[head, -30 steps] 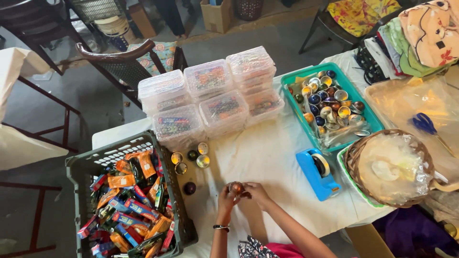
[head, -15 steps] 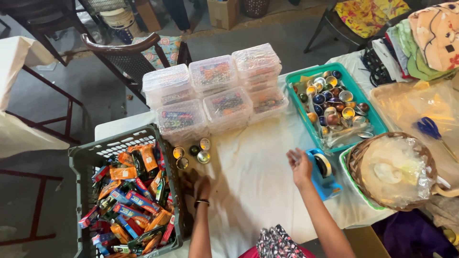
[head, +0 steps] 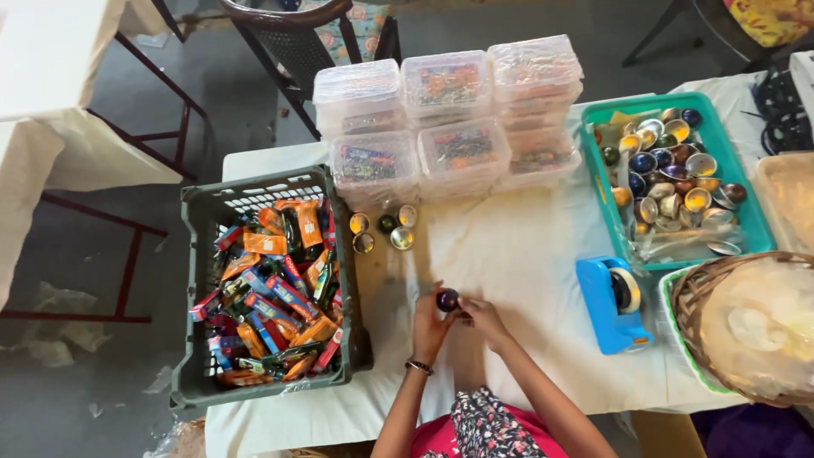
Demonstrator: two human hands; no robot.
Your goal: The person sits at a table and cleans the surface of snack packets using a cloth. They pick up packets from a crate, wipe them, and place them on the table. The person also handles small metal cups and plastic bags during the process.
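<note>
1. Purple and round, the small capsule (head: 447, 298) sits pinched between the fingertips of both hands, just above the white-covered bench (head: 526, 254).
2. Left hand (head: 430, 324): fingers curl up around the near-left side of the capsule. Hold it by the rim, not by the domed face, so it does not slip or dent.
3. Right hand (head: 483, 321): fingers close on the right side, thumb and forefinger pressed toward the capsule. Keep pressure light and even; let one hand steady while the other works.
4. Left of the fingers stands a grey crate (head: 197, 280) of orange and red packets; beyond the fingers lie four loose capsules (head: 383, 231); well to the right is a blue tape dispenser (head: 606, 301).
5. Hard to make out: the capsule's underside and what the fingertips are doing to it. The fingers cover most of it, and any tape or film on it is too small to tell.
</note>
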